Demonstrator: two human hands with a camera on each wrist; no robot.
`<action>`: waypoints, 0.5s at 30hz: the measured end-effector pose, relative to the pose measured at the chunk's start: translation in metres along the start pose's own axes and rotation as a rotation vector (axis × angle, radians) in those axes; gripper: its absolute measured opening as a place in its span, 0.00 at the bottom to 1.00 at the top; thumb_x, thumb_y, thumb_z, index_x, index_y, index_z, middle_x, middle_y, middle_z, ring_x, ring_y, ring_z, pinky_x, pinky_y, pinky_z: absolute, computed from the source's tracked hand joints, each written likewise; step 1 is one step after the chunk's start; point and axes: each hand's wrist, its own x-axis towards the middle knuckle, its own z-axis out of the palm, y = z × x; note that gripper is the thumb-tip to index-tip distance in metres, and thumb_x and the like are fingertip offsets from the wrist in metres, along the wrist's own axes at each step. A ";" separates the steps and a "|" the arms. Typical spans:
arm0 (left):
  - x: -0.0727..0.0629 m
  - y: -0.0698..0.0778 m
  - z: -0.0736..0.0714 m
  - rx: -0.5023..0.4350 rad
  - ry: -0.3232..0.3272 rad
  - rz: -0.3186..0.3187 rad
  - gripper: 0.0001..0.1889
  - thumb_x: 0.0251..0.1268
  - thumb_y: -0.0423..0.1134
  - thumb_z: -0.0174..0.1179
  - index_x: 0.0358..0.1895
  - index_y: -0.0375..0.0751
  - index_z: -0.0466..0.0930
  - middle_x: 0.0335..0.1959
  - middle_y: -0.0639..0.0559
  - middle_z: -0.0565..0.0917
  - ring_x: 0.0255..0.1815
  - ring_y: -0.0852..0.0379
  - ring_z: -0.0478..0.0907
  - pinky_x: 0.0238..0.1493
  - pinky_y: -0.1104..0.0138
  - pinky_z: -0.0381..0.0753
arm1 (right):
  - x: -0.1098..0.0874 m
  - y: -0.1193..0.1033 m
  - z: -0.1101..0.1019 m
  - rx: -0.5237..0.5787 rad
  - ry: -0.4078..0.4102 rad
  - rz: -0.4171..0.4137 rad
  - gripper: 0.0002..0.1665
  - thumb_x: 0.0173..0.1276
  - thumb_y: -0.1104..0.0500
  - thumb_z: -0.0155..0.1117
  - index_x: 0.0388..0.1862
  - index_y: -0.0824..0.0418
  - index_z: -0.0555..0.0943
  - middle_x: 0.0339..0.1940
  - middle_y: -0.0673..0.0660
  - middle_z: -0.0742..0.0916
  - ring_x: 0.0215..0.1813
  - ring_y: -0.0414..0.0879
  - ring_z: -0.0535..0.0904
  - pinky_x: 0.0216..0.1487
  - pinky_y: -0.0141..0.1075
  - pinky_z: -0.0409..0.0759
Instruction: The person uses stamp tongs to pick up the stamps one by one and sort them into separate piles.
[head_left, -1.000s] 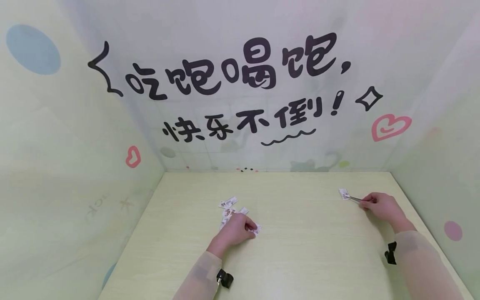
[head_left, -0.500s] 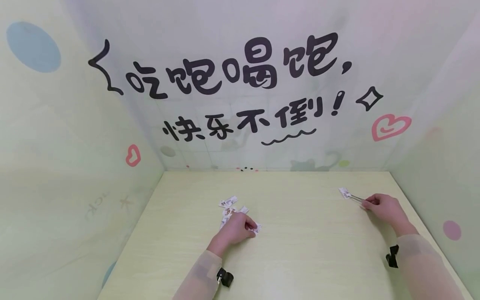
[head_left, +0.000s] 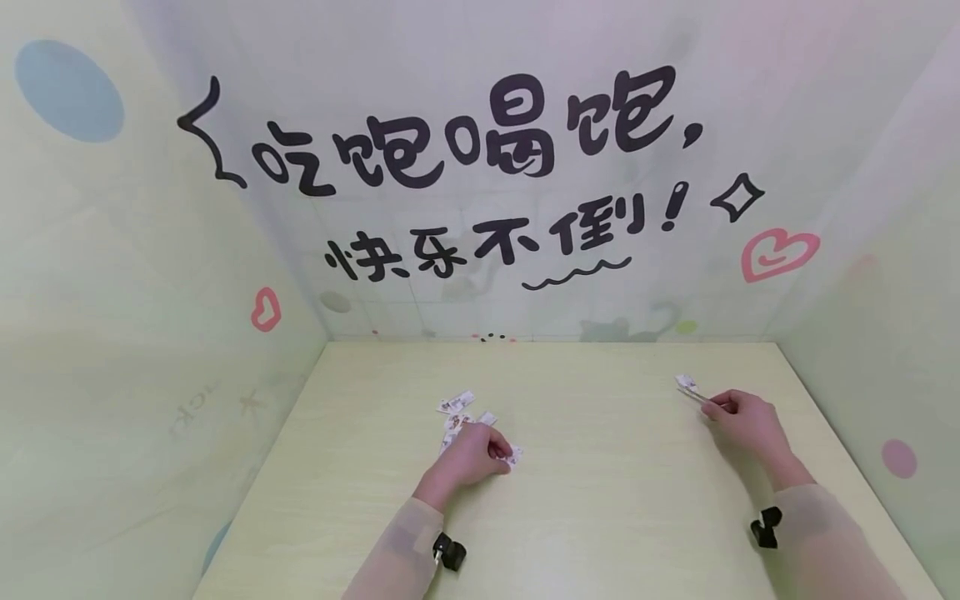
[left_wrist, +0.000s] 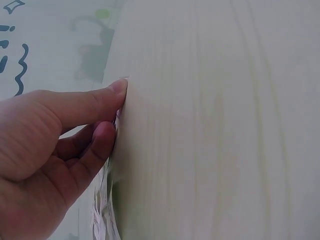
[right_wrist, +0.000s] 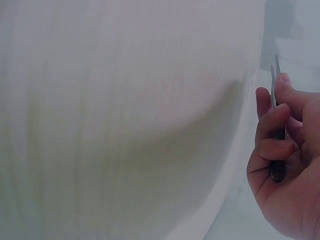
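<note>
In the head view my left hand [head_left: 474, 455] is over the left-centre of the table, thumb and forefinger at the edges of a small white printed card [head_left: 515, 456]. The left wrist view shows these fingertips [left_wrist: 119, 86] down at the tabletop. A loose pile of similar cards [head_left: 456, 422] lies beside and behind that hand, partly hidden by it. At the far right my right hand [head_left: 750, 423] grips metal tweezers [right_wrist: 274, 92], dark at the rear end, their two tips apart. A single printed card [head_left: 685, 381] lies on the table right at the tweezer tips.
The pale wood table [head_left: 600, 483] is enclosed by printed fabric walls [head_left: 480, 50] at the back and both sides. A black wrist camera [head_left: 766, 527] sits on the right sleeve and another black camera [head_left: 449, 552] on the left one.
The right hand has shifted left, and the tweezers, earlier with their tips over the single card, now lie along its near-left side. The card sits slightly farther back. The left hand stays in place.
</note>
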 end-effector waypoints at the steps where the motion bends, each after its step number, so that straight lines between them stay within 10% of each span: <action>1: 0.000 0.000 0.000 0.000 0.001 0.001 0.09 0.57 0.32 0.81 0.38 0.45 0.91 0.31 0.61 0.84 0.33 0.62 0.80 0.40 0.67 0.83 | -0.001 -0.006 0.006 0.007 -0.010 -0.010 0.24 0.82 0.48 0.64 0.51 0.71 0.83 0.37 0.58 0.86 0.38 0.51 0.77 0.39 0.42 0.75; 15: 0.000 -0.003 0.002 -0.001 0.012 0.001 0.13 0.55 0.31 0.81 0.41 0.42 0.87 0.31 0.59 0.82 0.35 0.62 0.78 0.41 0.68 0.82 | -0.019 -0.112 0.101 0.114 -0.294 -0.207 0.06 0.74 0.56 0.74 0.41 0.57 0.87 0.29 0.49 0.84 0.31 0.46 0.75 0.34 0.38 0.74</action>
